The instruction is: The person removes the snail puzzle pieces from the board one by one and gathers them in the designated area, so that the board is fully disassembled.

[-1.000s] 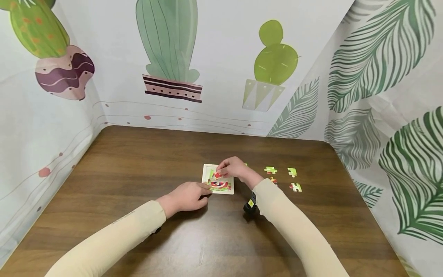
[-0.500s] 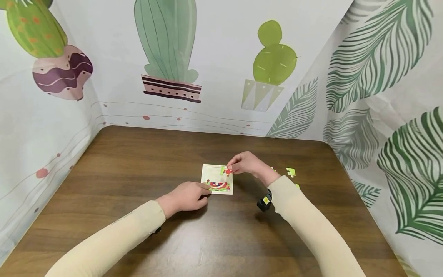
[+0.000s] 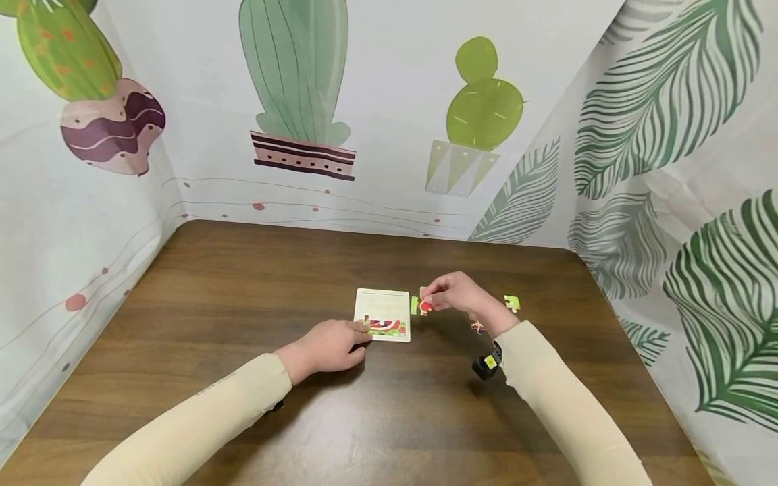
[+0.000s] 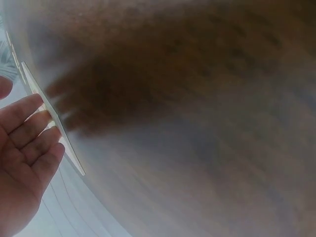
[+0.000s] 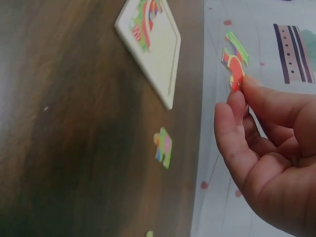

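My right hand pinches a red and green jigsaw puzzle piece between thumb and fingertips, just right of the puzzle tray. The right wrist view has the same piece held up, clear of the table. Colourful pieces fill the tray's near side, while its upper part shows a bare pale base. Straight fingers of my left hand rest on the tray's near left corner. In the left wrist view those fingers overlap the tray's edge.
Loose puzzle pieces lie on the brown wooden table to the right: a green one and one partly behind the right wrist. A patterned curtain borders the table's far side.
My right hand has moved right, carrying the puzzle piece from over the tray to beside it. More of the tray's base shows. My left hand has stayed at the tray's corner.
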The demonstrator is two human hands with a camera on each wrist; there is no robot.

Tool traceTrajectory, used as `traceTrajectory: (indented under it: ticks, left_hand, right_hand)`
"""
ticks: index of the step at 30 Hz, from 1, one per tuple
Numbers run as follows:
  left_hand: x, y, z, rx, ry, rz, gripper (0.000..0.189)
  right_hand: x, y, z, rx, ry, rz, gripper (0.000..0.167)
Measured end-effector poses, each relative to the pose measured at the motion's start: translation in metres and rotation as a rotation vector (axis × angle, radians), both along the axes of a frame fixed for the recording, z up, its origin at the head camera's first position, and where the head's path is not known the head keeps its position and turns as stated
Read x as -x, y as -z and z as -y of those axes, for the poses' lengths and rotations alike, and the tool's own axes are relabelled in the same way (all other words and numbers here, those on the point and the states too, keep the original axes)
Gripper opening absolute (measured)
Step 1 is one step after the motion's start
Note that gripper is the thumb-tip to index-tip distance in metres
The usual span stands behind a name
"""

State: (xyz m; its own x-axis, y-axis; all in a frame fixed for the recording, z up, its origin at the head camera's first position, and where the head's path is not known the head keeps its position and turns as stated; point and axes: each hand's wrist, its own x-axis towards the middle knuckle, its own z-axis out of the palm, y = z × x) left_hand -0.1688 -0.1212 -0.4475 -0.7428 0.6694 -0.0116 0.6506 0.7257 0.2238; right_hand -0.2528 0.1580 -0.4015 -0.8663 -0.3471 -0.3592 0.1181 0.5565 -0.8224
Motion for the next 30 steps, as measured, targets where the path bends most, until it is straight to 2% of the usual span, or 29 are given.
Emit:
traceTrajectory:
  ticks: [17,22,30]
  left_hand:
    - [-0.002,0.004,0.0,-0.012,-0.019,-0.031,0.037]
    - [-0.002,0.003,-0.001,-0.008,-0.029,-0.022,0.037]
    - [-0.002,0.005,-0.001,-0.014,-0.029,-0.028,0.037]
  right_hand:
    - [-0.002,0.02,-0.021,-0.07,0.022,-0.04,0.021]
    - [0.002,0.031,-0.025,-0.062,0.032,-0.024,0.021]
    - [0.007,0.042,-0.023,-0.107,0.032,-0.031,0.018]
